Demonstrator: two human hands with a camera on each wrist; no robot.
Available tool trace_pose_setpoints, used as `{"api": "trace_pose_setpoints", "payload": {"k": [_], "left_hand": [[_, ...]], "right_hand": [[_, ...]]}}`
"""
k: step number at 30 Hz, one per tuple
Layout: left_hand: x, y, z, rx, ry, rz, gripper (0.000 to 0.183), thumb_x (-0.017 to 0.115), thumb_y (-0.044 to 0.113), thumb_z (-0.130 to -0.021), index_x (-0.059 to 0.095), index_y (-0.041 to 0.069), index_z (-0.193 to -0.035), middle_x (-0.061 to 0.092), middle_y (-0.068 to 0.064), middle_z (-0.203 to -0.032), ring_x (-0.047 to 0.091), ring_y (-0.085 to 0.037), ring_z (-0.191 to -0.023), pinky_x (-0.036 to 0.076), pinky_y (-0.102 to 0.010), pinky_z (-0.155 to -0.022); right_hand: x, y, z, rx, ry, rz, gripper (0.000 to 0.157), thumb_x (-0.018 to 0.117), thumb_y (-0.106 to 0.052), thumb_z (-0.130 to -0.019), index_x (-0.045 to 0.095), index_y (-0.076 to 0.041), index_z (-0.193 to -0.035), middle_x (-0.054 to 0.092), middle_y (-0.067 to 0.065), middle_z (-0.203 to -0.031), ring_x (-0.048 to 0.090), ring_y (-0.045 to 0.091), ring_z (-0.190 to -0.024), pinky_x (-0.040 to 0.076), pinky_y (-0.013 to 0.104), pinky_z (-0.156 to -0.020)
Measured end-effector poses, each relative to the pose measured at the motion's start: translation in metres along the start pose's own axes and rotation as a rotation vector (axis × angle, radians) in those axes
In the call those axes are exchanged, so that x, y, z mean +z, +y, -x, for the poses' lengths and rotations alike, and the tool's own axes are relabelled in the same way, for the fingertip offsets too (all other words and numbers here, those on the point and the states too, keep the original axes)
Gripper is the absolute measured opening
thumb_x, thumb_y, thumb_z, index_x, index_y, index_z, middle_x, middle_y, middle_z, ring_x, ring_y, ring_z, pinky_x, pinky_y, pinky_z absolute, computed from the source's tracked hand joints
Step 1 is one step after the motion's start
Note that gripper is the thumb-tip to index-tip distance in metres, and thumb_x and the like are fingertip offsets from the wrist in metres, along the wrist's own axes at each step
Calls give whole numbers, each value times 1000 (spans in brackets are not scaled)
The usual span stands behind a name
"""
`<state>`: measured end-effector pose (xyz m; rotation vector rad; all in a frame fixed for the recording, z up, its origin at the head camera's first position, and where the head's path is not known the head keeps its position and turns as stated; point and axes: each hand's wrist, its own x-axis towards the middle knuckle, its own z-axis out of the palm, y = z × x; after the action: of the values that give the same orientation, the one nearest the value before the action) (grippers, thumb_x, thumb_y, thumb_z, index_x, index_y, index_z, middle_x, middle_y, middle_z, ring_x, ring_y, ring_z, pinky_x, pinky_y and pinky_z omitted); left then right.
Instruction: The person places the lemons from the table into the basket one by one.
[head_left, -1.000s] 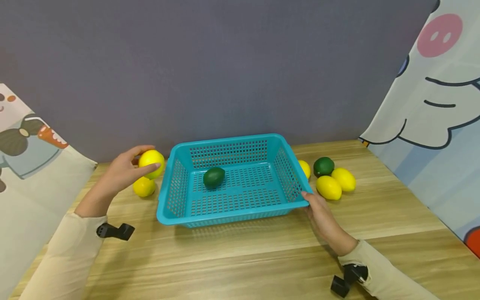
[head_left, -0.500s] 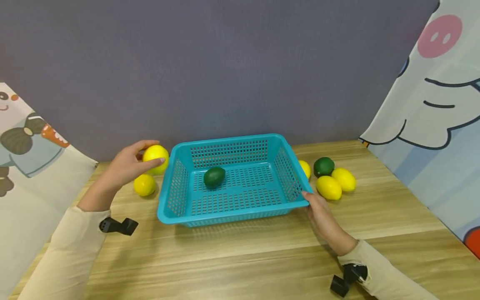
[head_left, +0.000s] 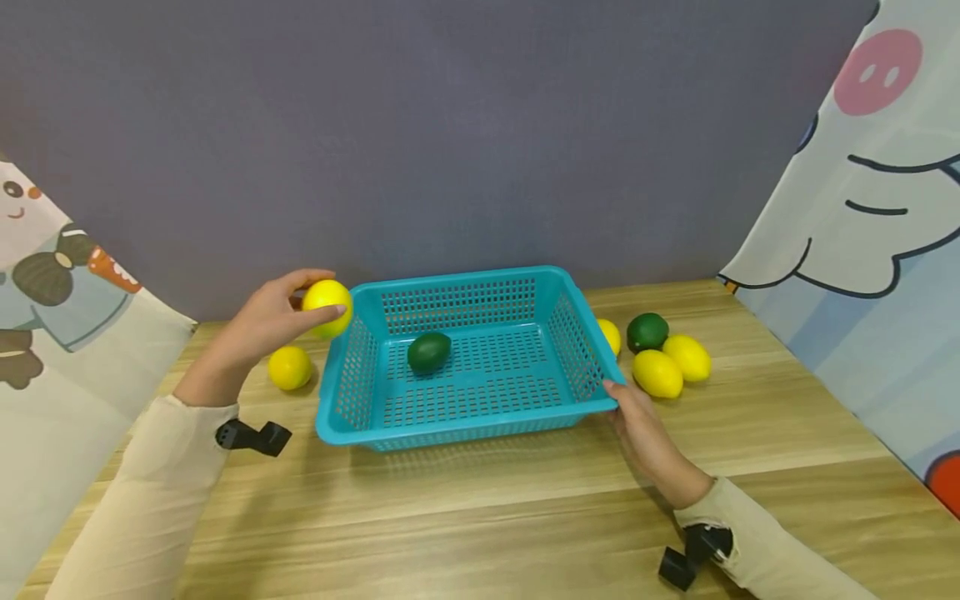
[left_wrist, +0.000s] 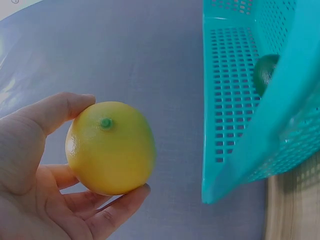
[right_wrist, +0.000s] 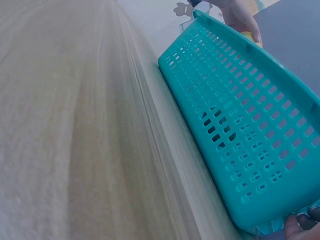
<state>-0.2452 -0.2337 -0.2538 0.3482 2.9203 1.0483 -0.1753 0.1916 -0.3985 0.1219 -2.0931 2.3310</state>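
My left hand [head_left: 277, 317] grips a round yellow citrus fruit [left_wrist: 111, 148] with a green stem nub, thumb on one side and fingers on the other. In the head view the fruit [head_left: 327, 307] overlaps the left rim of a turquoise perforated plastic basket [head_left: 465, 432]. Inside that basket lies one dark green avocado-shaped fruit [head_left: 429, 352], left of its middle. At the basket's front right corner my right hand [head_left: 641, 433] holds the rim, thumb on top and fingers under it. The right wrist view shows the basket's long side [right_wrist: 235, 120] and those fingertips [right_wrist: 292, 227] at its end.
Another round yellow fruit [head_left: 289, 367] sits on the wooden table [head_left: 480, 517] left of the basket. To the right are two lemons [head_left: 657, 373], a dark green fruit [head_left: 647, 332] and a yellow fruit [head_left: 610, 336] partly hidden by the basket. A grey wall [head_left: 465, 142] stands behind.
My left hand has carried the yellow citrus fruit up and to the right, from above the other round fruit to the basket's left rim. My right hand keeps its hold on the corner.
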Motion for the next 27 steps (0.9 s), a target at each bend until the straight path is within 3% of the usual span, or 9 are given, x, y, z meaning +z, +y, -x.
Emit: {"api": "trace_pose_setpoints", "payload": {"k": [13,27], "left_hand": [[6,10,-6,8,-40,69,67,60,38,-91,34,8,-145,44,-22,-135,48,-37,-115,45,-46,-88],[13,15,-16,48,-58,100,63,61,33,-92,36,7,-144,46,-22,-134,50,-36,-115,43,-45,-89]], "right_hand": [[1,1,-1,-23,23,-47,42,37,-13,-99,36,18,-127,59,-6,-101,54,2,-94,46,17,-85],[1,0,0,-9,19,-23,45,36,-14,-100,34,20,-129,57,-4,-103,52,4,-97,45,17,-86]]}}
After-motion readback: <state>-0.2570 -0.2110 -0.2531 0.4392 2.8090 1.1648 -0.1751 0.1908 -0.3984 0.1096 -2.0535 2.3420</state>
